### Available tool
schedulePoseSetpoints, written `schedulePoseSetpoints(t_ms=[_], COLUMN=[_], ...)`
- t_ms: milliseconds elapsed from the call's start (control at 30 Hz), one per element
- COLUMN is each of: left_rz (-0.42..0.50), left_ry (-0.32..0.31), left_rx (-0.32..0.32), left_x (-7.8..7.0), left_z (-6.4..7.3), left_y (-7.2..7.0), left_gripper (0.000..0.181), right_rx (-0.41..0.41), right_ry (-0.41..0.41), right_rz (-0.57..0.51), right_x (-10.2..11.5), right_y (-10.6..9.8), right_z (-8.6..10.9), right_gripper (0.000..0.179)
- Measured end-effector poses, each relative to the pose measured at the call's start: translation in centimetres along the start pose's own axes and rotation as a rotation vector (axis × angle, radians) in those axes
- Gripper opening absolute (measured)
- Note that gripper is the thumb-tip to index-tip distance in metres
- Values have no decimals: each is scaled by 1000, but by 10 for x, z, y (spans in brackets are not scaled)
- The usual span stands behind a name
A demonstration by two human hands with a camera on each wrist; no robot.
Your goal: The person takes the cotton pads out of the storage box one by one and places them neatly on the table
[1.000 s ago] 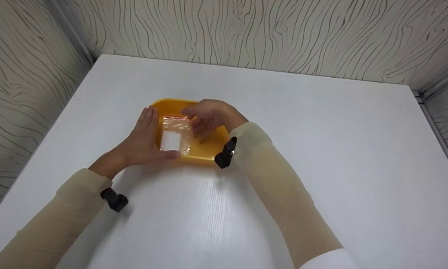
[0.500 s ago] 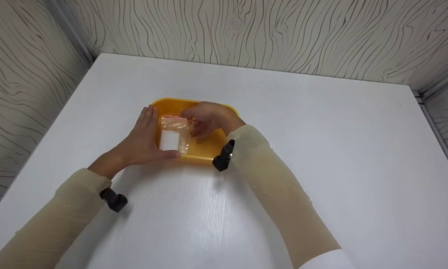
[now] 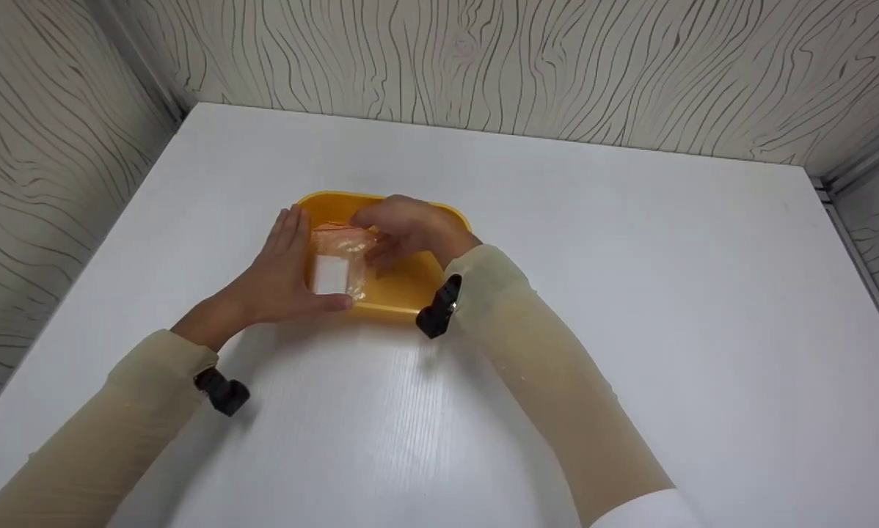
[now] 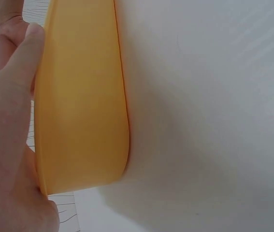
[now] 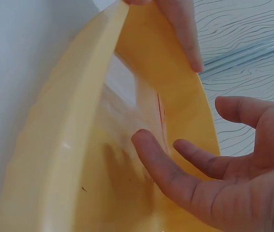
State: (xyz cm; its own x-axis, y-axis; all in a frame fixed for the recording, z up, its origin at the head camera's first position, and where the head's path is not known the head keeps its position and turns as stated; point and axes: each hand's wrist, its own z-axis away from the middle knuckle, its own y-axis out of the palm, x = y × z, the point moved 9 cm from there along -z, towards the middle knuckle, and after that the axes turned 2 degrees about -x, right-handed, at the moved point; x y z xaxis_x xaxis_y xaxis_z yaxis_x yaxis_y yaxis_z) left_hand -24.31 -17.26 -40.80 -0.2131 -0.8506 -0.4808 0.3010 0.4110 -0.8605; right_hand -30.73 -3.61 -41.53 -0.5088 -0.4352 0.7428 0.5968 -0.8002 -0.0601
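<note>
A yellow plastic bin [image 3: 410, 290] stands on the white table. Inside it, toward the left end, lies a clear zip bag [image 3: 356, 253] with a red strip along its top and a white rectangle [image 3: 331, 275] at its lower left. My left hand [image 3: 278, 282] spreads round the bin's left end, fingers straight along the side and thumb on the front rim. My right hand [image 3: 406, 227] reaches over the back rim into the bin. In the right wrist view its fingers [image 5: 168, 176] are loosely bent near the bag, apart from the thumb, with nothing between them.
The white table [image 3: 630, 293] extends widely to the right and in front of the bin. Wood-grain patterned panels [image 3: 520, 66] rise behind and at the sides. Black wrist cameras [image 3: 223, 391] sit on both sleeves.
My right hand has shifted slightly left inside the bin. The bag has slid a little left with it, toward the bin's left end. My left hand has stayed in place.
</note>
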Motion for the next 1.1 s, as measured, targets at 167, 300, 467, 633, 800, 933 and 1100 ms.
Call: schedulePoseSetpoints(t_ms=[167, 300, 467, 633, 800, 933, 1100], left_rz=[-4, -6, -8, -15, -20, -25, -11], left_ry=[-6, 0, 0, 8, 14, 13, 15], left_rx=[1, 0, 3, 1, 4, 5, -1], left_x=[0, 0, 0, 0, -1, -1, -1], left_z=[0, 1, 1, 0, 0, 1, 1], left_y=[0, 0, 0, 0, 1, 0, 0], left_gripper=[142, 142, 141, 140, 140, 140, 140], right_rx=[9, 11, 6, 22, 3, -18, -3], right_ry=[-27, -55, -82, -123, -160, -190, -229], right_rz=[-42, -31, 8, 95, 150, 122, 72], right_x=[3, 5, 6, 7, 9, 11, 13], right_y=[4, 7, 7, 9, 7, 5, 5], right_z=[0, -1, 0, 2, 2, 2, 1], right_gripper=[47, 43, 43, 43, 43, 42, 39])
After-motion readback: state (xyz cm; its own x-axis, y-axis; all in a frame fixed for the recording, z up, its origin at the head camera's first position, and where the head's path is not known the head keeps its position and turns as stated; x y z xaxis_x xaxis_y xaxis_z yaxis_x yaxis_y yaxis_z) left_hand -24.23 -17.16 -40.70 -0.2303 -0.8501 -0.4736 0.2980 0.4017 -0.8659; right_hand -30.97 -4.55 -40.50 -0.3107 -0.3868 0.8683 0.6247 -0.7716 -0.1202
